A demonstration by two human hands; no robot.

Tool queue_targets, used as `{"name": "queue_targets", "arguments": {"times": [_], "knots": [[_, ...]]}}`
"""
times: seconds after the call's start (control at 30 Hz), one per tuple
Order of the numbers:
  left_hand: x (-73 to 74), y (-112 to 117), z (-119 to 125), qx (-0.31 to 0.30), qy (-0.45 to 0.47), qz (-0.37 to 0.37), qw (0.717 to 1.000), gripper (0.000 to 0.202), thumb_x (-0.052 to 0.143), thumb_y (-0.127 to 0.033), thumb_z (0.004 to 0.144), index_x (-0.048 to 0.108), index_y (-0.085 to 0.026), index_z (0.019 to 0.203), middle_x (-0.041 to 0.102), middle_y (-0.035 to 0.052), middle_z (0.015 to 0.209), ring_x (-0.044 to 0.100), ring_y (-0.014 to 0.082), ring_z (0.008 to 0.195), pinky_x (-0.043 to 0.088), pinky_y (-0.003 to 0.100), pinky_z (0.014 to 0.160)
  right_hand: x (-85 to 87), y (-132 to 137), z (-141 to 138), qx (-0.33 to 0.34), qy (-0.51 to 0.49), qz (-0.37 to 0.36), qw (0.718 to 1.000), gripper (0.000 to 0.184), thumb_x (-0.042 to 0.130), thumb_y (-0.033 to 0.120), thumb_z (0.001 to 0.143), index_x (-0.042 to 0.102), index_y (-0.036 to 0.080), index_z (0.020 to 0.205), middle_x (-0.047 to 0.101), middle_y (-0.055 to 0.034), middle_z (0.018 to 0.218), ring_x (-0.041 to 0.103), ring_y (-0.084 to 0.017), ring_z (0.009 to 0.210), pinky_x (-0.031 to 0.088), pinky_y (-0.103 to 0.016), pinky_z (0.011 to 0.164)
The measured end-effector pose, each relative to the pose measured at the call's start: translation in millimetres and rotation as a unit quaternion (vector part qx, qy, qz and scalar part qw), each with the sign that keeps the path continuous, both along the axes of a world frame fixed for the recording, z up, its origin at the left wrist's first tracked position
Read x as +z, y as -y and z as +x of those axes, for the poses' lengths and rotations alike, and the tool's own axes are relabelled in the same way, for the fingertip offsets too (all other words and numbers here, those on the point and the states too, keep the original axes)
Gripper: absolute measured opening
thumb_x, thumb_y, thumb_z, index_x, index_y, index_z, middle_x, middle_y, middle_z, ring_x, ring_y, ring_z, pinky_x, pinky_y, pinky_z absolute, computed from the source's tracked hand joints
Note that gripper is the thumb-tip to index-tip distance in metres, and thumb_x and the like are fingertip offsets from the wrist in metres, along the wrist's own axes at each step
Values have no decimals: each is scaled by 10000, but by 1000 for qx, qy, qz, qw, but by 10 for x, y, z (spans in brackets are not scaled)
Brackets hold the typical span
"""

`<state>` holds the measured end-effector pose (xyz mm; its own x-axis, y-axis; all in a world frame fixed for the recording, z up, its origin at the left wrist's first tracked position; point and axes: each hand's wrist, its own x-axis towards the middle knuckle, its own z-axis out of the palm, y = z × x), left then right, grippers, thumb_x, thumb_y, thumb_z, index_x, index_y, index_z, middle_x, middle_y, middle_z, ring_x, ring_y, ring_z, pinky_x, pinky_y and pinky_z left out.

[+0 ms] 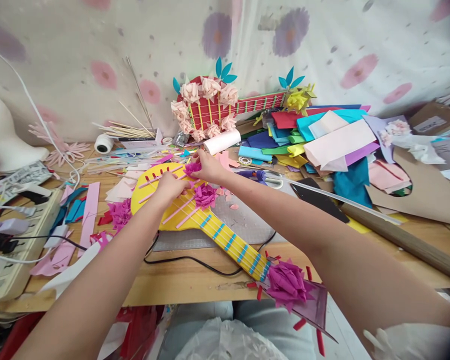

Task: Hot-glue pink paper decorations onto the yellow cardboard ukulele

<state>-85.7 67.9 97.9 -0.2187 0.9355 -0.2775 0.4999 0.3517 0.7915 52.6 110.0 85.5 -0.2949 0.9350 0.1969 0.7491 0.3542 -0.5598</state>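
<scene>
A yellow paper guitar (165, 220) lies across the table, with pink strips on its body and blue bars along its neck. My right hand (209, 169) grips a magenta paper flower (192, 170) at the edge of the guitar body. Beside it, my left hand (171, 188) rests over the body with fingers curled together; its fingertips are close to the same flower, and what they pinch is hidden. Just below my hands, another magenta paper flower (205, 195) sits on the guitar. A large magenta flower (288, 285) covers the headstock, which juts past the table's front edge.
A red paper guitar (210, 112) with pale roses leans at the back. Coloured paper sheets (337, 135) pile up on the right, near a glue gun (251, 175) and scissors (273, 181). A power strip (22, 245) stands left; a black cable (195, 260) crosses the front.
</scene>
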Motion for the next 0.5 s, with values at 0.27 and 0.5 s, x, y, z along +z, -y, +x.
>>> {"name": "queue_targets", "arguments": {"times": [0.27,0.5], "knots": [[65,-94,38,6,48,-46,998,214,670,-83,481,482,-183,497,466,2,359,373,96,362,254,238,404,12,12,-12,-23,-28,-26,999,420,657,200,675,441,164,1033,599,-96,1039,567,-216,941,444,-334,820],[87,-256,30,-17,-34,-73,997,174,675,-82,473,530,-166,424,452,11,348,367,101,358,239,247,408,29,15,-8,-24,-39,-26,999,379,634,169,682,443,184,1010,626,-74,1004,583,-214,916,458,-337,802]]}}
